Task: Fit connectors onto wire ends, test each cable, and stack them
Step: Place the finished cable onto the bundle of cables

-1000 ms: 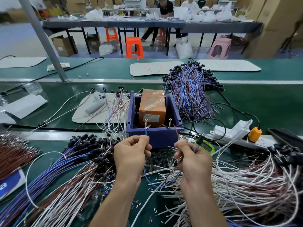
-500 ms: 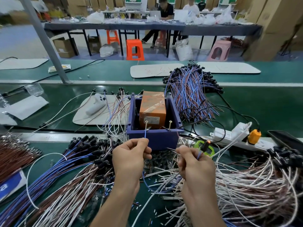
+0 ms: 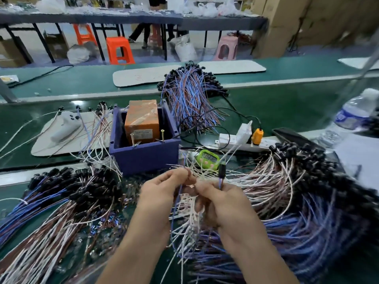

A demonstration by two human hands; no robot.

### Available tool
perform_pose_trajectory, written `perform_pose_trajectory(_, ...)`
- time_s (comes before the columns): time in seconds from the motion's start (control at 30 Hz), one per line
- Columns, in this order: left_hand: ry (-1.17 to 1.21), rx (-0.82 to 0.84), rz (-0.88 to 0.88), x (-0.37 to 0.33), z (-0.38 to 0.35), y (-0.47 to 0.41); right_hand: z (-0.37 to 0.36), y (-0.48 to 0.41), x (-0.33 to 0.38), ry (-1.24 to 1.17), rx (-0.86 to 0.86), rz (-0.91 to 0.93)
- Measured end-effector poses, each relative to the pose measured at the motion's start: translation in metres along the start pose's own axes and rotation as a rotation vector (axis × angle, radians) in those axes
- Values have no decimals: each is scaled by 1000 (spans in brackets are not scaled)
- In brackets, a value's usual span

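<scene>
My left hand (image 3: 164,193) pinches one end of a thin blue wire (image 3: 178,198) just in front of the purple test box (image 3: 143,156). My right hand (image 3: 221,201) grips the wire's other end, whose black connector (image 3: 222,171) sticks up above my fingers. The two hands nearly touch over a heap of loose white and blue wires (image 3: 190,226). Two brass pins (image 3: 162,135) stand on the box's front edge, with an orange block (image 3: 142,120) inside it. Finished cables with black connectors (image 3: 67,187) are piled at my left.
A green timer (image 3: 207,158) lies right of the box, with a white power strip and orange plug (image 3: 257,136) behind it. Another cable bundle (image 3: 190,95) lies behind the box, a large one (image 3: 307,181) at right. A water bottle (image 3: 352,113) stands far right.
My left hand has come down off the box's pin and drawn in to meet the right hand. The view has swung right and closer to the bench.
</scene>
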State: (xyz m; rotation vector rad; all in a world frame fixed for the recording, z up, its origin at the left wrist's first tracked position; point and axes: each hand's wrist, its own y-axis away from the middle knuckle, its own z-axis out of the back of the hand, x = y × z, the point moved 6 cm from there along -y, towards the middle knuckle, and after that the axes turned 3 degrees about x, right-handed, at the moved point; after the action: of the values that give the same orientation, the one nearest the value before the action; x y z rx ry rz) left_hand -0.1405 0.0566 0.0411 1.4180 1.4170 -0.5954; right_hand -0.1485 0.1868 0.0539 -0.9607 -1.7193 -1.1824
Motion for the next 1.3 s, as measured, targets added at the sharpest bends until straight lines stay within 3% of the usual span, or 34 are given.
perform_pose_trajectory(0.17,-104,-105,24,18,-11,4,85,38,20,-38,-92,73)
perform_pose_trajectory(0.33,-361,-175,-49,32,-21,11,177,65,46,69,-318,129)
perform_pose_trajectory(0.4,-512,-164,-71,37,-24,14,209,73,64,280,-471,153)
perform_pose_trajectory(0.5,-859,-9,-53,49,-37,19,240,78,92,1021,-658,105)
perform_pose_trajectory(0.57,-1126,75,-60,57,-49,23,240,73,97,1406,-645,-1)
perform_pose_trajectory(0.63,-1333,58,-93,61,-60,27,235,64,90,1510,-581,-57)
perform_pose_trajectory(0.7,-1434,-22,-125,62,-62,28,233,57,81,1507,-566,-70)
perform_pose_trajectory(0.77,-1378,-24,-77,64,-59,28,236,54,75,1447,-605,-21)
perform_pose_trajectory(0.87,-1226,10,12,64,-54,29,242,59,64,1300,-715,78)
perform_pose_trajectory(0.97,-1220,-31,38,60,-50,29,238,72,52,1293,-894,170)
perform_pose_trajectory(1.03,-1237,-74,31,55,-47,32,227,79,43,1231,-920,251)
perform_pose_trajectory(1.3,-1120,-168,-169,40,-37,28,103,36,-16,771,-426,331)
